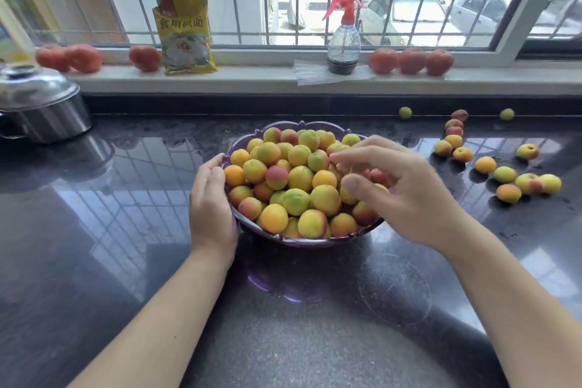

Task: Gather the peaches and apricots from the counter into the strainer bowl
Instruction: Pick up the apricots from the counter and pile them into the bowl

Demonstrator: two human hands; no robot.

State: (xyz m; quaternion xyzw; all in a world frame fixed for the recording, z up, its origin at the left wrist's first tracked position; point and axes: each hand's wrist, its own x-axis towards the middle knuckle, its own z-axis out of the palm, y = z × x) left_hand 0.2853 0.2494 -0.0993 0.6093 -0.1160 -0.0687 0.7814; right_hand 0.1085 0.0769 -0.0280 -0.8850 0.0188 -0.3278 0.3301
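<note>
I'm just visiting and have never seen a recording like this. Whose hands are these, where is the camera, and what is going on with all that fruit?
There is no machine here: a person wears a wide-angle camera on the head, so you look down along their own arms. The left hand rests against the rim of a purple strainer bowl, steadying it. The right hand hovers over the heaped fruit in the bowl, fingers loosely curled; whether it holds a fruit I cannot tell. More small fruit lies scattered on the dark counter to the right. On the windowsill stand a yellow packet, a spray bottle and larger red peaches. A steel pot sits at far left.
</note>
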